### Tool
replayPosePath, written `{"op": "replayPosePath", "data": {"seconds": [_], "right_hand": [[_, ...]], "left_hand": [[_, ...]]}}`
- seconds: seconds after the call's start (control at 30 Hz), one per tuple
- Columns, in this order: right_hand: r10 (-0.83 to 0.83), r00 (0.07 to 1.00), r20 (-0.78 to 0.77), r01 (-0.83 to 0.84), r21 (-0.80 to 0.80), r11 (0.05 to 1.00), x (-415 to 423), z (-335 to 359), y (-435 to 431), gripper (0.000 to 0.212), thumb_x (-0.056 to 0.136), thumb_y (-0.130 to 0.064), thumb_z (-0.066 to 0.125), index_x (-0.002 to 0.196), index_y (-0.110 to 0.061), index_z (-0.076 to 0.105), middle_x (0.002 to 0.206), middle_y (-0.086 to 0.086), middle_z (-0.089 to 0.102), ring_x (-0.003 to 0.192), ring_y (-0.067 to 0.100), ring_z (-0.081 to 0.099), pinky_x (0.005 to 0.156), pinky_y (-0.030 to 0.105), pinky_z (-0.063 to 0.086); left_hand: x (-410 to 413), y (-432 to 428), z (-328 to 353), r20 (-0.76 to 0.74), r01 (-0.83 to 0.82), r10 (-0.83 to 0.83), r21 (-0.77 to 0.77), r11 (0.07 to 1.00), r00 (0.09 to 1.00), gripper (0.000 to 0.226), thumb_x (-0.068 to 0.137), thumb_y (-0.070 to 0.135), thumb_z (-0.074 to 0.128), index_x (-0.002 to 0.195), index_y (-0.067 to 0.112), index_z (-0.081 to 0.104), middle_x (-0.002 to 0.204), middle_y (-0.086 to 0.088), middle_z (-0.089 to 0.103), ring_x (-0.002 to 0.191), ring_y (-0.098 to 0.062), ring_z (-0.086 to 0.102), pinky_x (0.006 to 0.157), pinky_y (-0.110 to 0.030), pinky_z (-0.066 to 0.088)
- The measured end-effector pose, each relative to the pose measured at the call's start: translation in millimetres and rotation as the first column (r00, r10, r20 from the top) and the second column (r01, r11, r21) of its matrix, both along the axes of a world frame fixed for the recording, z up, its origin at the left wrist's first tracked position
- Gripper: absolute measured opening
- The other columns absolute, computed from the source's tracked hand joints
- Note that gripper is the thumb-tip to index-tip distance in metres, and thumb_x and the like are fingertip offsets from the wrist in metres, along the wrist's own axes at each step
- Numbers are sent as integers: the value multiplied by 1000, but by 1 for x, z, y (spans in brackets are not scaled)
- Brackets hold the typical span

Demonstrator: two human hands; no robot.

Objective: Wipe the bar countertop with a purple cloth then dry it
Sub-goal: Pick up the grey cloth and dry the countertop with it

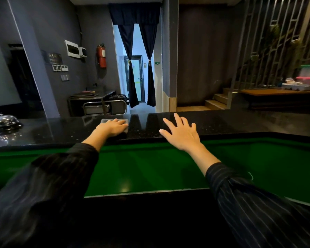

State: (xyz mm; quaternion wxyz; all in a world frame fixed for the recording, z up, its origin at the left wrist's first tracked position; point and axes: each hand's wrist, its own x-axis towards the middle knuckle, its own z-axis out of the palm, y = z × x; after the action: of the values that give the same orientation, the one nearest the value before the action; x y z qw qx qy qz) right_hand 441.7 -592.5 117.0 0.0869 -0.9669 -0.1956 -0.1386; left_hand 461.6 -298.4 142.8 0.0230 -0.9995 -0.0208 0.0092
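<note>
Your left hand (113,127) lies flat, fingers straight, on the folded greyish cloth (115,120) on the shiny black stone worktop (240,122), and your right hand (181,134) rests there open, fingers spread.

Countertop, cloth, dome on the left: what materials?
Countertop: polished black stone, likely granite; pale flecks, mirror-like reflections. Cloth: soft matte textile, maybe microfibre; looks grey here, no shine. Dome: polished metal, probably steel or chrome plate; sharp bright highlights.
</note>
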Motion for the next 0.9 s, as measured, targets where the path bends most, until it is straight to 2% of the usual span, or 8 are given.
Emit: {"op": "replayPosePath", "data": {"seconds": [0.13, 0.23, 0.33, 0.47, 0.6, 0.7, 0.77, 0.9], "right_hand": [[4, 996, 88, -7, 34, 999, 4, -5, -1, 71, 94, -66, 20, 155, -34, 5, 164, 10, 9, 146, 36, 19, 112, 53, 24], [-1, 991, 137, -1, 13, 1000, 12, -4, -2, 77, 93, -67, 21, 156, -27, 3, 161, 12, 20, 139, 37, 32, 106, 52, 30], [-9, 988, 157, 3, 41, 999, 16, -7, -2, 84, 91, -68, 25, 156, -20, 2, 157, 12, 29, 131, 36, 40, 102, 51, 34], [-6, 987, 163, -1, 42, 999, 14, -9, -5, 93, 84, -79, 20, 156, -23, 1, 157, 15, 28, 135, 37, 38, 105, 52, 34], [7, 993, 114, -15, 64, 998, 9, -6, -10, 100, 80, -83, 16, 156, -21, 1, 161, 16, 19, 143, 37, 28, 111, 53, 28], [-9, 997, 74, 5, 48, 999, 8, -5, -9, 97, 83, -81, 12, 155, -17, 14, 158, 15, 27, 143, 36, 28, 111, 53, 26], [-36, 997, 64, 35, 18, 999, 10, -4, -6, 88, 88, -75, 12, 149, -15, 34, 151, 14, 40, 139, 35, 33, 109, 53, 27], [-58, 993, 107, 58, 1, 998, 10, -6, 0, 63, 95, -55, 21, 129, -15, 56, 135, 12, 56, 125, 33, 45, 97, 49, 34]], "left_hand": [[57, -75, 0, 11, 69, -69, 13, 998, 998, 59, 95, 51, 17, 149, 27, 17, 160, -11, 15, 147, -35, 15, 116, -59, 13], [80, -138, 5, -25, 172, -171, 16, 985, 985, 62, 92, 56, 21, 148, 32, 17, 160, -7, 16, 146, -35, 16, 114, -62, 14], [78, -174, 6, 7, 222, -222, -34, 974, 975, 55, 97, 46, 23, 148, 26, 26, 158, -6, 24, 145, -30, 21, 116, -54, 14], [51, -178, 7, 7, 344, -345, -95, 934, 939, 51, 102, 30, 27, 150, 17, 20, 159, -8, 20, 147, -26, 16, 117, -49, 9], [31, -126, 6, -14, 385, -392, -158, 909, 920, 53, 101, 36, 28, 150, 19, 19, 160, -3, 15, 149, -22, 11, 120, -50, 5], [20, -71, 4, 27, 242, -241, -115, 963, 970, 50, 102, 36, 24, 150, 24, 18, 160, -1, 15, 149, -23, 12, 121, -43, 2], [17, -58, 2, 21, 155, -154, -98, 983, 988, 51, 102, 40, 21, 150, 24, 19, 160, 0, 14, 148, -24, 12, 120, -39, 2], [20, -81, 0, 12, 132, -131, -81, 988, 991, 60, 94, 54, 16, 149, 30, 21, 160, -2, 19, 148, -23, 17, 120, -50, 9]]}}
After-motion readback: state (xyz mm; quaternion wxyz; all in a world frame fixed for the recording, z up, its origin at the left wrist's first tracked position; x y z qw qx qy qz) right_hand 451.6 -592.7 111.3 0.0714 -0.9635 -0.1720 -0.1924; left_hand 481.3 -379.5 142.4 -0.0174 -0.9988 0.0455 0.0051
